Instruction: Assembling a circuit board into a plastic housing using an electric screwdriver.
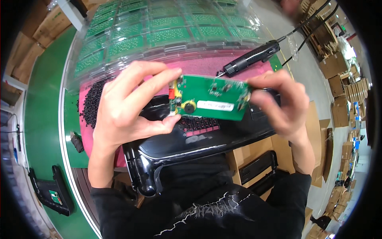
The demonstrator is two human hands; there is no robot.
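Note:
A green circuit board (215,93) is held up in front of me, tilted slightly, with a white label strip, a round black part and a red part on its face. My left hand (125,105) pinches its left edge between thumb and fingers. At the upper right corner, my right hand (284,101), a little blurred, grips the board with thumb and fingertips. Below the board lies a glossy black plastic housing (175,147) with a row of pink pieces in its middle. The board and my hands hide part of this housing.
Clear plastic trays of green boards (167,38) fill the far side. An electric screwdriver (252,57) lies on the pink mat (191,60). Small black screws (92,105) are heaped at left. A cardboard box (246,153) holds black parts at right; another black housing (59,195) sits far left.

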